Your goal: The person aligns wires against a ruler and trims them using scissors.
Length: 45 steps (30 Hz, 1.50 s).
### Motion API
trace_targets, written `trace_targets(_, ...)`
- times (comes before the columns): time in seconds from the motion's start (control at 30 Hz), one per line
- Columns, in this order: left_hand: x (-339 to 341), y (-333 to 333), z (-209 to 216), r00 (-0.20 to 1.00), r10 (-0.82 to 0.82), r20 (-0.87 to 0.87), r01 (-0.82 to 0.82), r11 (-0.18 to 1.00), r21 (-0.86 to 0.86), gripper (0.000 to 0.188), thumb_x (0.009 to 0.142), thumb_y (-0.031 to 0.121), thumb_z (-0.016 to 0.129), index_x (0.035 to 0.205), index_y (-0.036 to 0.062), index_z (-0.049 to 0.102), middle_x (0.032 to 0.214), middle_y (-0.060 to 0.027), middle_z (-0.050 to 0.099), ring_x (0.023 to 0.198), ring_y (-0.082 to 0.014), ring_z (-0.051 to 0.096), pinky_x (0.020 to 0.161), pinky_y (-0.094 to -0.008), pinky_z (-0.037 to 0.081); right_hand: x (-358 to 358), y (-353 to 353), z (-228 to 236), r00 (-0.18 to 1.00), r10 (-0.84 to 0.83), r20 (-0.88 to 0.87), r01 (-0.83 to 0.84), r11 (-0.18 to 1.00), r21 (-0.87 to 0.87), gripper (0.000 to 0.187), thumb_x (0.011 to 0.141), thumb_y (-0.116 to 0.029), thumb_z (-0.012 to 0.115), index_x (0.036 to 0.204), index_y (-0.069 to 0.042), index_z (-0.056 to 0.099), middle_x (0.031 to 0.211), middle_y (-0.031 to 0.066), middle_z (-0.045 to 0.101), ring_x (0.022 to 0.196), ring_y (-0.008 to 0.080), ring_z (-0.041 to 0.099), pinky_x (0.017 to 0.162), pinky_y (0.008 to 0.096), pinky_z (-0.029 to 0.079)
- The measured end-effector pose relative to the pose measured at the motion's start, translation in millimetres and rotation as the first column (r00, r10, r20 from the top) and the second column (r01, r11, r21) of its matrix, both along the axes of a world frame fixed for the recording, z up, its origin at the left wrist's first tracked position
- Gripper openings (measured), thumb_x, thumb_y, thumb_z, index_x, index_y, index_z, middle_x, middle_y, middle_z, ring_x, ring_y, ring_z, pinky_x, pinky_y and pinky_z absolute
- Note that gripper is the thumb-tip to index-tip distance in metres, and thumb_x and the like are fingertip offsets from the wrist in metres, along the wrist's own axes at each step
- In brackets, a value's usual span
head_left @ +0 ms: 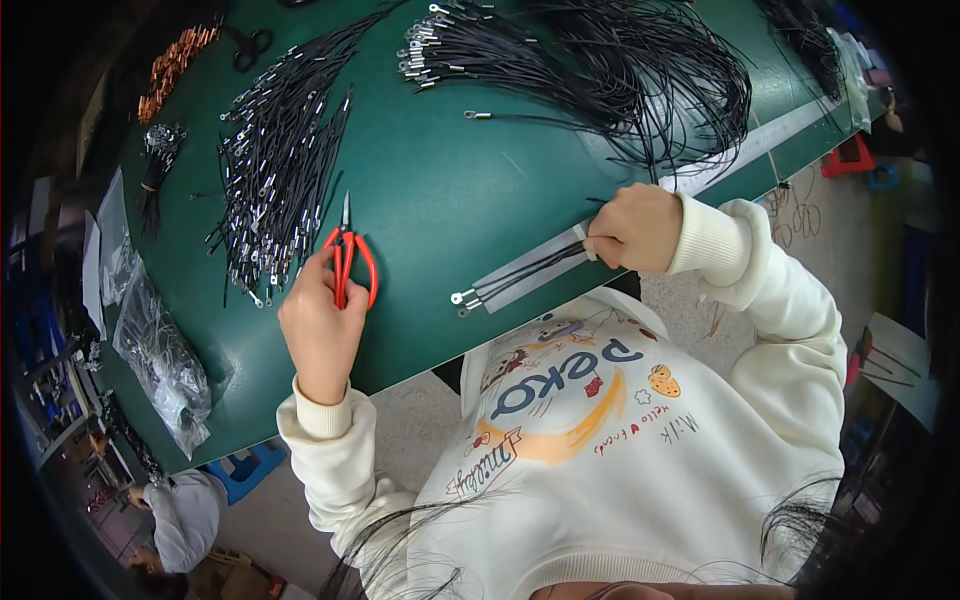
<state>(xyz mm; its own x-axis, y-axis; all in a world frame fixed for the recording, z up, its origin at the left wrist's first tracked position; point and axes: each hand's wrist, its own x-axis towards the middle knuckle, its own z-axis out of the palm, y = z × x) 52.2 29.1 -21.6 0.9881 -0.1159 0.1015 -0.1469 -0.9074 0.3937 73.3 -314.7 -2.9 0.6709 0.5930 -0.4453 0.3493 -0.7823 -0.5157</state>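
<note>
My left hand [318, 315] is closed on a pair of small red-handled scissors [368, 270], whose pointed blades face away from me over the green table. In my right hand [635, 230], near the table's front edge, a few black cables [545, 264] are pinched between the fingers. They stretch left along a pale flat strip [515, 285], and silver ring terminals [460, 298] show at their left ends. Short dark ends poke out past the far side of that hand. A big pile of black cables [280, 170] with silver terminals lies just beyond my left hand.
A large bundle of longer black cables [590, 60] spreads across the far side, one cable [520, 117] apart from it. A long pale ruler-like strip [760, 140] lies at right. Copper-coloured pieces [175, 65], black-handled scissors [252, 48] and clear plastic bags [160, 350] are at left.
</note>
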Motion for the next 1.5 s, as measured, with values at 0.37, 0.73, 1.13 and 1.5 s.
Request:
trace_targets(0.37, -55, -80, 44, 0.799, -0.427, -0.423, -0.039, 0.666, -0.745, 0.028, 0.072, -0.003, 0.055, 0.099, -0.0069, 0.059, 0.063, -0.0017, 0.055, 0.058, -0.0069, 0.054, 0.063, -0.0217, 0.047, 19, -1, 26, 0.944, -0.039, -0.329, 0.181, 0.891, 0.416, 0.035, 0.094, -0.023, 0.047, 0.068, -0.005, 0.062, 0.051, 0.0067, 0.049, 0.046, 0.0194, 0.044, 0.050, 0.0334, 0.037)
trace_targets(0.73, -43, -136, 21, 0.827, -0.433, -0.359, 0.060, 0.703, -0.709, 0.039, 0.070, -0.005, 0.057, 0.110, -0.0060, 0.056, 0.064, -0.0049, 0.057, 0.052, -0.0094, 0.051, 0.052, -0.0214, 0.043, 16, -7, 27, 0.953, -0.054, -0.299, 0.209, 0.832, 0.514, 0.035, 0.096, -0.025, 0.046, 0.072, -0.005, 0.061, 0.051, 0.0076, 0.048, 0.046, 0.0205, 0.044, 0.049, 0.0329, 0.036)
trace_targets(1.13, -36, -149, 20, 0.856, -0.406, -0.320, 0.060, 0.693, -0.718, 0.032, 0.074, -0.003, 0.060, 0.106, -0.0067, 0.057, 0.066, -0.0079, 0.061, 0.050, -0.0092, 0.049, 0.047, -0.0226, 0.041, 17, -11, 28, 0.953, -0.030, -0.301, 0.188, 0.840, 0.510, 0.033, 0.096, -0.024, 0.046, 0.073, -0.005, 0.061, 0.060, 0.0094, 0.057, 0.053, 0.0258, 0.053, 0.054, 0.0348, 0.041)
trace_targets(1.5, -38, -145, 17, 0.832, -0.395, -0.390, 0.019, 0.722, -0.691, 0.035, 0.071, -0.001, 0.062, 0.106, -0.0047, 0.055, 0.066, -0.0176, 0.058, 0.057, -0.0329, 0.060, 0.055, -0.0369, 0.046, 17, -7, 26, 0.964, -0.029, -0.265, 0.165, 0.846, 0.507, 0.032, 0.095, -0.023, 0.047, 0.071, -0.005, 0.061, 0.059, 0.0100, 0.056, 0.053, 0.0273, 0.052, 0.052, 0.0354, 0.041)
